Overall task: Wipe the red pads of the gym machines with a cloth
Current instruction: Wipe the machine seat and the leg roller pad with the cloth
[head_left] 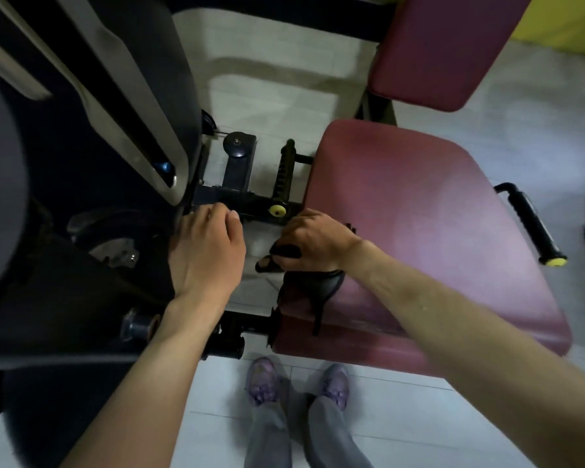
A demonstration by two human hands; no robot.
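Black machine housing (81,130) fills the left side, and the left hand (206,251) rests against its edge, fingers loosely curled with nothing in them. Just right of it, across a strip of floor (284,62), the right hand (313,243) is closed around a dark cloth (284,256), which bunches out below the knuckles at the seat's near-left corner. The red seat pad (436,231) lies directly right of that hand, its long axis running from the near edge away toward the back pad (436,45), which stands beyond it at upper right. The right hand is much the nearer, so the wipe probably calls for a sweep rightward and away across the seat.
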